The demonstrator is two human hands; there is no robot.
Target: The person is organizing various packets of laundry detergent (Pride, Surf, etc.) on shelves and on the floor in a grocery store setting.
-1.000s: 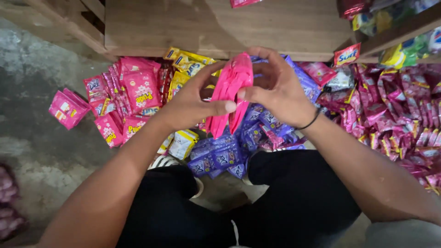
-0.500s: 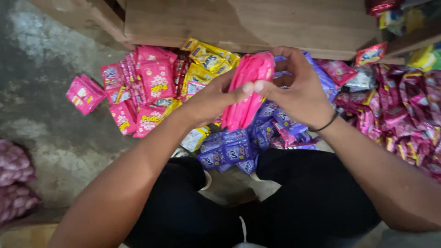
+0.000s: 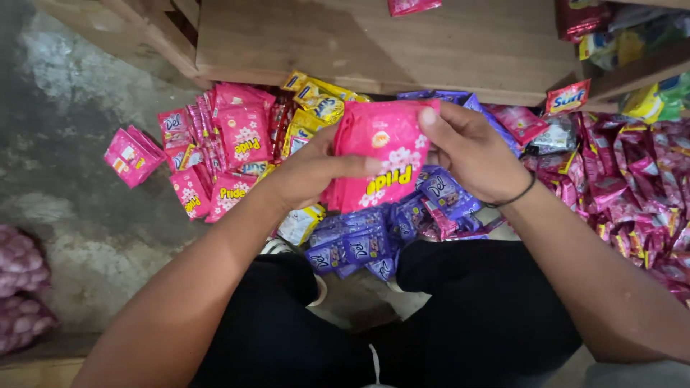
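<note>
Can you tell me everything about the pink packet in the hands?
The pink packet is a flat, glossy sachet, plastic by its look, with white flowers and yellow lettering. It is held up facing the camera, slightly tilted, above the purple sachets. The left hand grips its left edge; the right hand pinches its top right corner.

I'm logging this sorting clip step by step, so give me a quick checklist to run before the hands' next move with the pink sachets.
1. Left hand grips the stack of pink sachets: ok, fingers wrap its left edge.
2. Right hand grips the stack: ok, thumb at the top right corner.
3. Stack squared up, sachets aligned: cannot tell, only the front face shows.
4. Stack held off the floor: ok, it sits above the purple sachets.
5. Matching pink pile within view on the left: ok, lying by the wooden shelf.
6. Number of sachets in the stack: cannot tell.
</note>
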